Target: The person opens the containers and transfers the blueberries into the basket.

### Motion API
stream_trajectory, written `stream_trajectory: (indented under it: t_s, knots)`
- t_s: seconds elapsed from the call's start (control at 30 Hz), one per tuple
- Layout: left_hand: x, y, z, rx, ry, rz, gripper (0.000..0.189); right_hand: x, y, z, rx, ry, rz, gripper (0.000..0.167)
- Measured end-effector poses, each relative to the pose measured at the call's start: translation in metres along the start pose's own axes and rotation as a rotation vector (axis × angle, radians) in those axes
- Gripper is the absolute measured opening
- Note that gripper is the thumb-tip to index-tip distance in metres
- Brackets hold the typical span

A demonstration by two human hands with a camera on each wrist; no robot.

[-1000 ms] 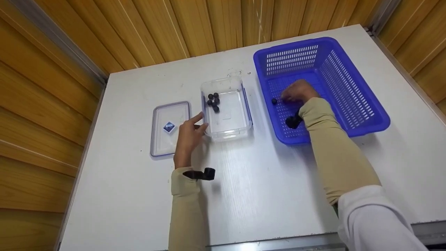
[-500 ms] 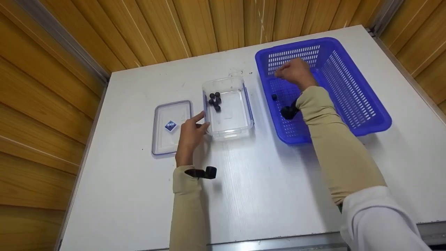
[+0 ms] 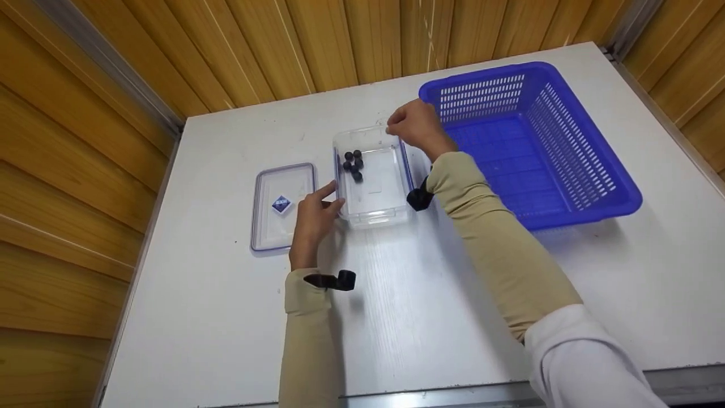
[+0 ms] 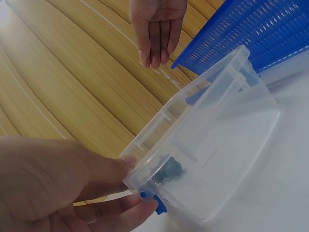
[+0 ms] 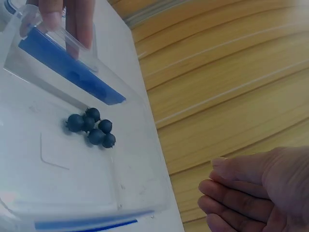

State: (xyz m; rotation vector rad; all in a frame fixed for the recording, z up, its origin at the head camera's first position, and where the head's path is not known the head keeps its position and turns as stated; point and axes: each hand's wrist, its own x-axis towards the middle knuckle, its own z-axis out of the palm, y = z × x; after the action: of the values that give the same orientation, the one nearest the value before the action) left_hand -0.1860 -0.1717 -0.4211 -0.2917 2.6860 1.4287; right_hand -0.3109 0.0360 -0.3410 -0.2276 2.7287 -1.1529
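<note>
My left hand (image 3: 314,216) grips the left wall of a clear plastic food container (image 3: 374,216), thumb and fingers at its rim and blue side clip (image 4: 154,200). Several dark blueberries (image 5: 96,136) lie bunched on the container's floor along that left wall. Over the container's far right corner hovers my right hand (image 3: 420,126), its thumb and fingertips bunched together. In the right wrist view the same hand (image 5: 256,193) has curled fingers close to the thumb; I cannot tell whether a blueberry is hidden between them.
A blue perforated basket (image 3: 589,164) stands right of the container, its near left part hidden by the right arm. The container's clear lid (image 3: 269,232), with a blue label (image 3: 281,204), lies flat to the left. Wood-panelled walls (image 3: 340,45) border the white table (image 3: 209,317).
My right hand has risen out of the blue basket and moved left to the container's far right corner. The left hand keeps its grip on the container, and the blueberries inside have not moved.
</note>
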Motion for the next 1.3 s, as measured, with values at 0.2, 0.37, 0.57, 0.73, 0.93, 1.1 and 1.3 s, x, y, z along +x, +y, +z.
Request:
stream_trajectory:
  t_s: [0.2, 0.37, 0.57, 0.73, 0.93, 1.1, 1.3]
  knots:
    - [0.002, -0.002, 0.001, -0.028, 0.011, 0.003, 0.049, 0.003, -0.007, 0.032, -0.044, -0.028, -0.033, 0.027]
    - [0.002, -0.003, 0.001, 0.007, 0.026, 0.04, 0.048, 0.005, -0.007, 0.055, -0.066, -0.056, -0.031, 0.026]
    - [0.002, 0.0, 0.001, -0.002, 0.034, 0.041, 0.048, 0.009, -0.002, 0.077, -0.107, -0.069, 0.003, 0.02]
    - [0.002, -0.001, 0.002, -0.004, 0.03, 0.021, 0.049, 0.009, 0.003, 0.092, -0.132, -0.081, 0.039, 0.015]
    - [0.001, -0.002, 0.003, 0.008, 0.049, 0.047, 0.048, 0.011, 0.005, 0.104, -0.156, -0.089, 0.038, 0.018]
    - [0.0, -0.002, 0.004, 0.008, 0.054, 0.07, 0.047, 0.014, 0.005, 0.109, -0.172, -0.072, 0.083, 0.018]
    - [0.001, -0.002, 0.002, 0.011, 0.065, 0.072, 0.047, 0.017, 0.003, 0.114, -0.161, -0.054, 0.101, 0.019]
